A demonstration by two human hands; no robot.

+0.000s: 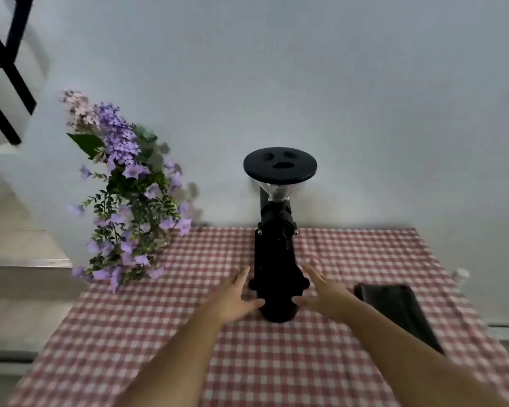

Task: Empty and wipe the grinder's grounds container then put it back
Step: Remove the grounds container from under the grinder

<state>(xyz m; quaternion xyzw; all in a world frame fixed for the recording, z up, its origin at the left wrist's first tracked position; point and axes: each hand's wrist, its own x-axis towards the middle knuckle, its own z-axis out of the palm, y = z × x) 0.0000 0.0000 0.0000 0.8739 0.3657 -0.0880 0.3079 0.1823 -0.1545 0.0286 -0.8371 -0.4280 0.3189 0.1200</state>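
Note:
A tall black coffee grinder [274,248] stands at the back middle of the table, with a round black lid on its clear hopper. Its black grounds container [278,311] sits at the foot of the machine, toward me. My left hand [235,298] is open just left of the container, thumb near its side. My right hand [322,292] is open just right of it, thumb near the other side. Neither hand has closed on the container; whether the thumbs touch it is unclear in the blur.
A red-and-white checked cloth [247,362] covers the table. A glass vase of purple flowers [130,201] stands at the back left corner. A dark folded cloth [394,306] lies at the right. A small white-capped bottle [460,274] sits past the right edge. A white wall rises behind.

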